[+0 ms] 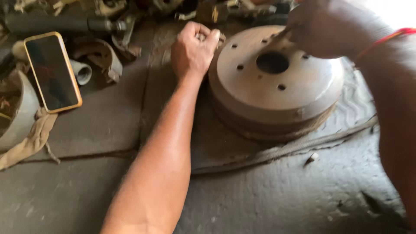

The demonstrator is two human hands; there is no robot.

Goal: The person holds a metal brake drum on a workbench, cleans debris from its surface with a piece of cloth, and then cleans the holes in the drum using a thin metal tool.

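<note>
A rusty round brake drum lies flat on a worn rubber mat, its centre hole and several bolt holes facing up. My left hand is closed in a fist at the drum's left rim, gripping something small that I cannot make out. My right hand rests on the drum's top near the far right edge, fingers curled over a small item against the metal. A red thread band circles my right wrist.
A dark phone in an orange case lies at the left on a curved metal part. Beside it sit a grey pipe piece, a brake shoe and a dirty cloth. Metal parts crowd the far edge. The floor is cracked concrete.
</note>
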